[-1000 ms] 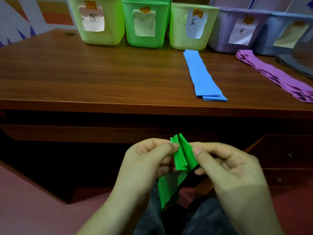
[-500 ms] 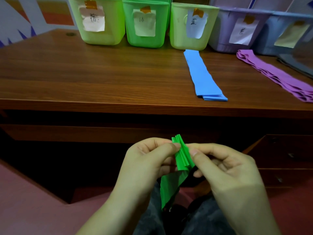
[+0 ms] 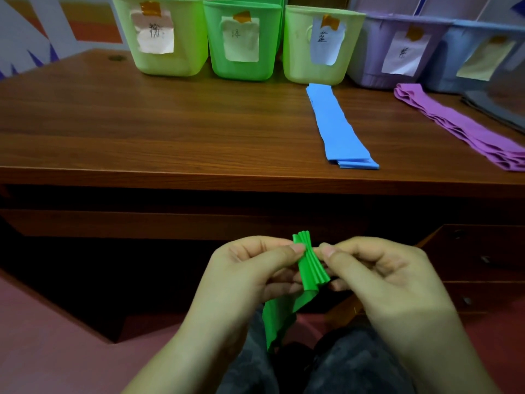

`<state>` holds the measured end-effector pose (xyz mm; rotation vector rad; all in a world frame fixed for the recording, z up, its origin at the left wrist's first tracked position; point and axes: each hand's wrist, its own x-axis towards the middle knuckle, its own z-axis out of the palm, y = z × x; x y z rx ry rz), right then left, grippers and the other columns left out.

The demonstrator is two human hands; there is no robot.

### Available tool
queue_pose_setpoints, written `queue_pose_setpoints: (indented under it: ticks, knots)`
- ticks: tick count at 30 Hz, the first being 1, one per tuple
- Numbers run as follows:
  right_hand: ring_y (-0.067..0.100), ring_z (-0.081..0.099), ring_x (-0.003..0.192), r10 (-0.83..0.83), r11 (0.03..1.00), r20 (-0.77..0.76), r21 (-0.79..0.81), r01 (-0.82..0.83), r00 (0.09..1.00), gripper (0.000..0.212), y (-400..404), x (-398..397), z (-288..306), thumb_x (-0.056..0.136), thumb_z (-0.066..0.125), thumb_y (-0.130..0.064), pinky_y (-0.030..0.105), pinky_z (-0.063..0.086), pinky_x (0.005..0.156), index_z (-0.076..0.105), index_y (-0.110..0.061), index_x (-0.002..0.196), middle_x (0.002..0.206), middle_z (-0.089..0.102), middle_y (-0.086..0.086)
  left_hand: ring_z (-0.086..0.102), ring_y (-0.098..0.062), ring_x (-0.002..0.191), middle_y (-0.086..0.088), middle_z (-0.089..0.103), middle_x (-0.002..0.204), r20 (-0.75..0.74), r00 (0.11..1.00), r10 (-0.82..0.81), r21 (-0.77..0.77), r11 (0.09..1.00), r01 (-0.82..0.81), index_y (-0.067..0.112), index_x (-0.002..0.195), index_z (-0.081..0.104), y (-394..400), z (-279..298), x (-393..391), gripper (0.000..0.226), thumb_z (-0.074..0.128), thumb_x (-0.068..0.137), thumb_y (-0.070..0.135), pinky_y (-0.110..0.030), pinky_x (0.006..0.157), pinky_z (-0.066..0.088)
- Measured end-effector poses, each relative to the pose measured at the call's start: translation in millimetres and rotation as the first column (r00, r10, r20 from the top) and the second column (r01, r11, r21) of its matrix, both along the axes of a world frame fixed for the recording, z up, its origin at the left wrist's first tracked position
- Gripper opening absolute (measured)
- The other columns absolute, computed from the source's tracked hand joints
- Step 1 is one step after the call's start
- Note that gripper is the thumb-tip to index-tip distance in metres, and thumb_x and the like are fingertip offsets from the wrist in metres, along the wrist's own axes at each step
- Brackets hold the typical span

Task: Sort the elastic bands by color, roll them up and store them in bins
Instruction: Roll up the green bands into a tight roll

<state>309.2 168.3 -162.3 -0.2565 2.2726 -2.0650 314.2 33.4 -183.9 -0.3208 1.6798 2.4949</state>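
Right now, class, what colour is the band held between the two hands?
Bright green band, clearest in the head view.

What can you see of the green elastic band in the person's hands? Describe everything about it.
The green elastic band is a bright green, flat, smooth, rubbery-looking strip. Its upper part is gathered into several layers that show as ridges, pinched between the left hand and the right hand, in front of the desk's edge and below it. A loose tail hangs from the bundle towards the person's lap. Only the fingers visibly touch it.

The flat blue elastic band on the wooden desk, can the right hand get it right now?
Probably not yet: the right hand is pinching the green elastic band. Nothing blocks the flat blue elastic band.
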Motion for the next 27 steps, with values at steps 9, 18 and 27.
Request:
queue_pose_setpoints:
  ticks: [9, 18, 27]
  knots:
    - [0.005, 0.062, 0.049, -0.022, 1.0, 0.127, -0.009, 0.024, 0.992, 0.014, 4.7, -7.0, -3.8, 0.072, 0.07, 0.006, 0.011, 0.044, 0.048, 0.07, -0.002, 0.06, 0.057, 0.068, 0.008, 0.064, -0.015, 0.051, -0.016, 0.069, 0.066, 0.06, 0.998, -0.036, 0.023, 0.999, 0.035, 0.005, 0.063, 0.072, 0.1, -0.1, 1.7, 0.016, 0.067, 0.052, 0.015, -0.02, 0.049, 0.053]
    - [0.0, 0.056, 0.046, -0.164, 0.986, 0.041, 0.018, 0.163, 0.986, 0.019, 6.9, -8.6, -1.4, 0.074, 0.068, 0.002, 0.009, 0.043, 0.046, 0.069, -0.008, 0.058, 0.054, 0.066, 0.004, 0.06, -0.011, 0.044, -0.012, 0.065, 0.055, 0.091, 0.995, 0.032, 0.1, 0.994, -0.041, 0.008, 0.053, 0.072, 1.1, 1.3, 1.4, 0.008, 0.065, 0.058, 0.009, -0.017, 0.044, 0.051]
    - [0.013, 0.065, 0.059, -0.109, 0.988, 0.002, 0.107, 0.108, 0.994, 0.014, 0.1, -7.0, -7.6, 0.072, 0.072, -0.008, 0.021, 0.05, 0.05, 0.071, -0.022, 0.068, 0.063, 0.069, 0.005, 0.061, -0.011, 0.046, -0.012, 0.066, 0.057, 0.071, 0.997, -0.005, 0.072, 0.997, 0.0, 0.007, 0.054, 0.07, 4.2, 1.7, -2.2, 0.008, 0.066, 0.054, 0.014, -0.017, 0.047, 0.052]
